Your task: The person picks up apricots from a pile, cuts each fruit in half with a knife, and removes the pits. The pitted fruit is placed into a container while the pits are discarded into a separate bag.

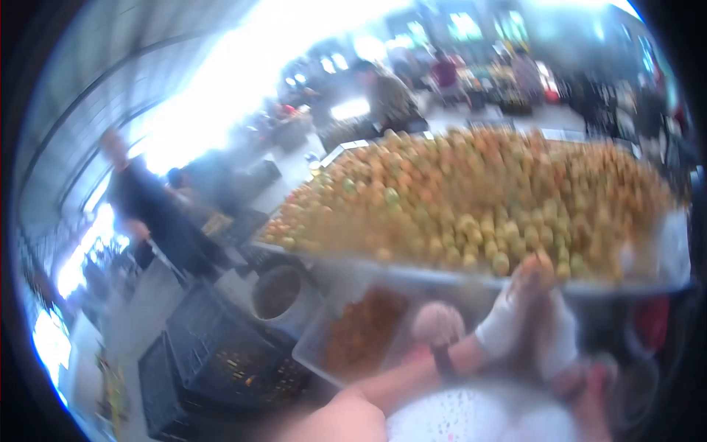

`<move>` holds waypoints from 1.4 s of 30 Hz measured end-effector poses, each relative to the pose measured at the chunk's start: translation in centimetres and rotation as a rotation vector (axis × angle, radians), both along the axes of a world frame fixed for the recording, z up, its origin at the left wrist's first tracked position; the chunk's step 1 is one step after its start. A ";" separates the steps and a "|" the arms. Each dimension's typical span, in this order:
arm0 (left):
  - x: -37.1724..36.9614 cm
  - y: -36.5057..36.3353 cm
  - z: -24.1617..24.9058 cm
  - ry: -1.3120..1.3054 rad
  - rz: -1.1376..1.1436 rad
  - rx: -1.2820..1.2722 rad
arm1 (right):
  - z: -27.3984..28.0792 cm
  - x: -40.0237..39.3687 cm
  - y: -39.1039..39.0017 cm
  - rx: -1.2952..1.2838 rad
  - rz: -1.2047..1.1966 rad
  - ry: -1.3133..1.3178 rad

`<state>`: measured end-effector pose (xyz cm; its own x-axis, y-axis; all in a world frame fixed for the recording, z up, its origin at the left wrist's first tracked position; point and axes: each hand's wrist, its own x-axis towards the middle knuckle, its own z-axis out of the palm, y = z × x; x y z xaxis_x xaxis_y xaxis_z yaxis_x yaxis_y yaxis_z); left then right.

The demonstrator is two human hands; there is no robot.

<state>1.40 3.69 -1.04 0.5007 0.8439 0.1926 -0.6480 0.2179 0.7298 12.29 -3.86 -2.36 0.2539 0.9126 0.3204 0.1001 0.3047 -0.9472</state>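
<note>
My left hand (504, 325), in a white glove with brown-stained fingers, is raised near the front edge of the fruit heap. A dark band circles its wrist. At the fingertips is a blurred round orange fruit (536, 271), and the left fingers seem closed round it. My right hand (557, 340), also in a white glove, is close beside the left. Its fingers look closed, but what they hold is smeared by motion. Beyond both hands a big heap of round yellow-orange fruit (471, 214) fills a broad, pale-rimmed table (666, 250).
At lower left are a clear tub (313, 346) of orange-brown pieces, a round bucket (298, 303) and dark crates (199, 331) with scraps. A person in dark clothes (158, 202) stands left. Several people are farther back. A pinkish round shape (437, 324) is near my left forearm.
</note>
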 end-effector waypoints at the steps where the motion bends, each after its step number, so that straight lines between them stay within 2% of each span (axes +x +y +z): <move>1: -1.0 -0.2 1.5 0.074 0.050 0.113 | 0.0 0.4 0.5 0.088 -0.129 -0.393; 3: -1.5 -0.7 3.1 0.134 0.097 0.257 | 0.4 0.7 0.6 0.154 -0.095 -0.507; 7: -2.0 -1.6 3.1 0.180 0.191 0.159 | -0.1 -0.7 0.3 0.133 -0.123 -0.630; 9: -1.8 -2.0 2.7 0.213 0.154 0.021 | 1.1 -1.2 -0.7 0.068 -0.125 -0.637; 10: -1.4 -2.7 2.7 0.142 0.134 -0.180 | 1.8 -1.6 -0.9 0.213 -0.143 -0.582; 11: -1.8 -3.0 2.8 0.136 0.139 -0.167 | 2.8 -2.1 -1.7 0.229 -0.143 -0.585; 13: -3.3 -3.9 4.8 0.203 0.221 0.503 | 4.8 -2.3 -2.8 0.281 -0.091 -0.421; 14: -3.9 -3.4 5.1 0.455 0.387 0.705 | 2.9 -2.5 -2.3 0.060 -0.295 -0.575; 15: -3.6 -3.5 5.1 0.456 0.387 0.700 | 0.5 -2.2 -1.0 0.056 -0.293 -0.577; 17: -3.0 -3.6 4.8 0.277 0.137 0.169 | -3.1 -1.4 1.3 -0.195 -0.316 -0.329; 18: -3.1 -4.0 5.2 0.276 0.143 0.159 | -2.3 -1.6 0.5 -0.202 -0.308 -0.334; 20: -3.3 -4.7 6.3 0.285 0.107 -0.008 | 0.4 -2.3 -1.2 0.073 -0.322 -0.688; 21: -3.5 -4.4 5.8 0.292 0.105 -0.015 | 0.1 -2.2 -1.1 0.064 -0.320 -0.683; 23: -3.7 -3.4 4.8 0.314 0.098 0.280 | -0.5 -1.5 -0.8 -0.169 -0.206 -0.152; 24: -3.7 -3.5 5.2 0.317 0.100 0.275 | 0.3 -1.7 -1.1 -0.174 -0.203 -0.150; 26: -3.6 -3.9 5.9 0.426 0.253 0.369 | 2.0 -1.8 -2.0 0.161 -0.124 -0.477; 27: -3.3 -3.7 5.5 0.429 0.251 0.365 | 2.2 -1.9 -1.7 0.156 -0.124 -0.474; 29: -2.4 -3.4 4.1 0.158 0.084 -0.018 | 1.9 -1.8 -1.6 0.071 -0.201 -0.711; 30: -2.5 -3.1 3.9 0.163 0.065 -0.035 | 1.4 -1.9 -1.0 0.046 -0.211 -0.709; 32: -2.7 -2.5 3.5 0.179 -0.004 -0.139 | 0.2 -1.9 -0.4 0.070 -0.126 -0.089; 33: -3.7 -2.9 4.4 0.234 -0.029 -0.108 | 4.0 -2.1 -2.3 0.200 -0.145 -0.584; 34: -2.5 -2.9 3.9 0.154 0.279 0.046 | 4.7 -2.0 -3.0 0.060 -0.117 -0.589; 35: -3.6 -2.7 4.2 0.087 0.127 -0.122 | 5.7 -2.1 -4.0 0.000 -0.087 -0.541; 36: -4.2 -2.3 4.6 0.098 0.065 -0.113 | 5.9 -1.7 -4.3 0.106 -0.086 -0.496; 37: -4.5 -2.1 4.5 0.107 0.008 -0.104 | 5.9 -1.3 -4.5 0.056 -0.093 -0.414; 38: -4.3 -2.5 4.6 0.167 0.059 -0.127 | 6.3 -1.3 -4.6 0.019 -0.109 -0.265; 39: -4.0 -2.7 4.5 0.223 0.114 -0.131 | 6.1 -0.8 -4.3 0.063 -0.167 -0.248; 41: -4.0 -2.6 3.5 0.340 -0.010 0.178 | 6.1 0.0 -3.6 0.094 -0.244 -0.245; 42: -3.6 -3.4 4.0 0.394 -0.040 0.232 | 6.4 0.0 -3.1 0.143 -0.272 -0.244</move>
